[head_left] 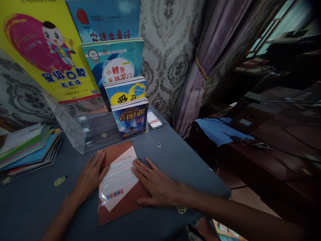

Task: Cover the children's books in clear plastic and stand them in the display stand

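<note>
l hand (90, 174), r hand (157, 185) on bk (119, 180) (palms down)

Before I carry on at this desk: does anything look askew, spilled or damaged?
The stack of books at left looks askew: its edges don't line up. The brown book under the left hand and right hand may be upside down: its coloured heading sits toward the person. No spill shows.

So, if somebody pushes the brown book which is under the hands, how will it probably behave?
The book will likely slide rather than tip, because it lies flat on the table. Its cover may be slippery, as it shines near the left edge. It looks thin, so it might bend a little if lifted by one corner.
</note>
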`<state>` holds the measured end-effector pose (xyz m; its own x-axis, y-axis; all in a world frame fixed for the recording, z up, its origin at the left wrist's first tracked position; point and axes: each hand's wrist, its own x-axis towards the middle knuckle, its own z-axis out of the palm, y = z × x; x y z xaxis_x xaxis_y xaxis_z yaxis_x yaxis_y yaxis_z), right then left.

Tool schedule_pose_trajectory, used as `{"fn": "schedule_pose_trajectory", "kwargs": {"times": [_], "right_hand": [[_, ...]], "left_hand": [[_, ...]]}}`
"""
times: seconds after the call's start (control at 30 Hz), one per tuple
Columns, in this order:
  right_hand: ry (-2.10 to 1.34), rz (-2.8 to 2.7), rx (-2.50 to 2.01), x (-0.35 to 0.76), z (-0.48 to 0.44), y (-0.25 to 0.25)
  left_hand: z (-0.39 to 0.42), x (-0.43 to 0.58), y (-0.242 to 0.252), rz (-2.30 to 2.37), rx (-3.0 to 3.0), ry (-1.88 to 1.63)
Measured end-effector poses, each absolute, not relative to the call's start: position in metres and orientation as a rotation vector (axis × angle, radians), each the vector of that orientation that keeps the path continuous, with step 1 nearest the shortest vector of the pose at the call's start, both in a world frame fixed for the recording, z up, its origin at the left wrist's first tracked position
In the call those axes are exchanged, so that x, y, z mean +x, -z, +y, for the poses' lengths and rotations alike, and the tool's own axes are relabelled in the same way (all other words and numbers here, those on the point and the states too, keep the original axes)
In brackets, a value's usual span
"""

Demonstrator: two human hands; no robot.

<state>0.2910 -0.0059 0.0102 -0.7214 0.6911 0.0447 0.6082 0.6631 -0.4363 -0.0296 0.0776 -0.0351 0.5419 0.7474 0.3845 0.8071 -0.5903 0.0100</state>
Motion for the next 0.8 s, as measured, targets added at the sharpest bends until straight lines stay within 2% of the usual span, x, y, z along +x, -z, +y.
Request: {"fn": "schedule_pose_trajectory", "kwargs": {"times": [0.33, 0.8], "right_hand": [[-0.617, -2.679, -1.105, 0.287, -0.007, -0.012], [-0.656, -2.688, -1.064, 0.290, -0.014, -0.006]], "left_hand": [[0.040, -0.026, 0.034, -1.259, -2.651, 0.271], [-0.039, -0.018, 0.029, -1.096, -2.659, 0.244]]}}
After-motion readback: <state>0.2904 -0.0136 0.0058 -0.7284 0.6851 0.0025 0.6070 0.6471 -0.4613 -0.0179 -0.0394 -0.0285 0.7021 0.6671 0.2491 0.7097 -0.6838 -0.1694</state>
